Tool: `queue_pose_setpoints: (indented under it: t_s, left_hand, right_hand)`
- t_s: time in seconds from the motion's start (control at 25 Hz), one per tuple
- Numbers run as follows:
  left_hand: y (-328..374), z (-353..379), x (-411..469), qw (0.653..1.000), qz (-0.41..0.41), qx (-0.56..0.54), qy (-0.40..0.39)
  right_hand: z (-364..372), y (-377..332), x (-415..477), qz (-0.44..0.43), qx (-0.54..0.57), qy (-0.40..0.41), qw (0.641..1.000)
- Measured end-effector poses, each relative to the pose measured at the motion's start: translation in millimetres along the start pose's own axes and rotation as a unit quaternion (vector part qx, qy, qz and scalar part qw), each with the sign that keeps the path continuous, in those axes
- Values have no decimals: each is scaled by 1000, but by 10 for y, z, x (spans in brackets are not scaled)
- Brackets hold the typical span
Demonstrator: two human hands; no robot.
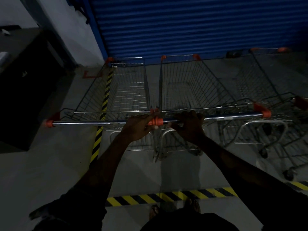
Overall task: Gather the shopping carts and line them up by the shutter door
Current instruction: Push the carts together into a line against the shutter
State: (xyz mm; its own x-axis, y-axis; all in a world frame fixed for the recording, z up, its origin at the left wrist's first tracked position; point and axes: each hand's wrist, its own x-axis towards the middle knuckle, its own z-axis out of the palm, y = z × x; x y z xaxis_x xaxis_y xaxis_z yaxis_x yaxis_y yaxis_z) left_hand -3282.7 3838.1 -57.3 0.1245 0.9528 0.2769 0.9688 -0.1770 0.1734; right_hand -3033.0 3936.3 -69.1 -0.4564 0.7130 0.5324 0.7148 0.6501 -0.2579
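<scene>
Here, no legible brand or lettering appears on either cart. My left hand (141,125) wraps the left cart's handle (86,122); my right hand (188,126) wraps the right cart's handle (233,116). Both carts stand side by side, noses near the blue shutter door (191,25). A third cart (270,77) stands right; a dark cabinet (25,84) stands left.

Dim service area of a shop, likely its cart bay. Wire shopping carts (191,84) with orange corner caps stand before a blue shutter door (191,25). Yellow-black hazard tape (171,196) marks the concrete floor (41,172).
</scene>
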Motion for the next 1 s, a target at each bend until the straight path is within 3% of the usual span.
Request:
queue_pose_setpoints:
  t_s: [0.2, 0.6, 0.84, 1.0]
  left_hand:
    - [-34, 37, 30, 999, -13, -14, -45]
    - [81, -13, 6, 999, 0, -43, -21]
    - [135, -86, 18, 998, 0, -43, -34]
    - [406, -124, 49, 996, -83, -37, 4]
  right_hand:
    - [17, 65, -21, -6, 2, -14, 1000]
    - [-67, 54, -58, -7, 17, -12, 1000]
    - [-181, 173, -38, -51, -23, -114, 992]
    - [-337, 388, -86, -81, 0, -153, 985]
